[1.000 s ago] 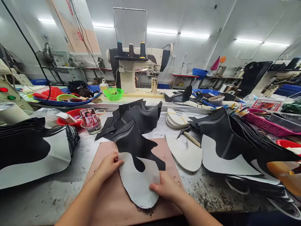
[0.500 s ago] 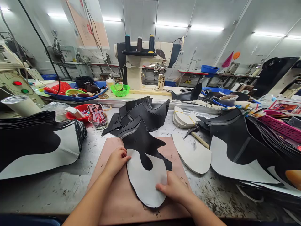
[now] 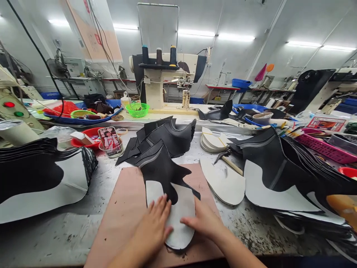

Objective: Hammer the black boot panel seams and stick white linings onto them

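Resting on white piece, left hand lies open, fingers slightly spread, probably keeping it flat over black piece on pink mat. Right hand likely steadies edge, thumb on top; grip unclear, fingers hidden.

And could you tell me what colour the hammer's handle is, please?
The hammer's handle is pale tan, seen best in the head view.
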Demonstrator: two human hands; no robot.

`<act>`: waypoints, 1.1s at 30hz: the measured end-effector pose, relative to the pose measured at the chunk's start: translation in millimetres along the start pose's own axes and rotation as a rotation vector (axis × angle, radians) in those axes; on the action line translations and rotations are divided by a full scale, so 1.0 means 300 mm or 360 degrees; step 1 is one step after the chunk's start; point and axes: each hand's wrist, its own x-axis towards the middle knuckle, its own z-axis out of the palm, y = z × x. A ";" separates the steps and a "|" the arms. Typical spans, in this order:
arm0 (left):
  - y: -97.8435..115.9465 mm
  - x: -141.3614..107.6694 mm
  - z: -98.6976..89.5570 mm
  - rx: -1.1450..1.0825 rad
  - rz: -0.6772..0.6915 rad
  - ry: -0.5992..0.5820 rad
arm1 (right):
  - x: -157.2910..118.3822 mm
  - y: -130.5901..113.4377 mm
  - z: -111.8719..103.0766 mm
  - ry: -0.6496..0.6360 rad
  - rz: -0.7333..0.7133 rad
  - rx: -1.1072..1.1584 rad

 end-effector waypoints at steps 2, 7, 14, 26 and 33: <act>0.050 -0.041 0.026 0.0088 0.0248 -0.0099 | 0.019 0.007 -0.033 0.0161 0.0019 -0.0093; 0.079 -0.054 0.009 0.0203 0.0487 -0.0173 | 0.087 0.049 -0.080 0.0336 0.0075 -0.0230; 0.141 0.070 -0.037 0.0352 0.0359 -0.0226 | 0.127 0.070 -0.086 0.0356 0.0052 -0.0297; 0.113 0.094 0.028 0.0543 0.0401 0.0271 | 0.120 0.079 0.041 0.0316 -0.0564 -0.0931; 0.021 -0.035 0.110 0.0748 0.0361 0.0662 | 0.076 0.066 0.063 0.0061 -0.0481 -0.1211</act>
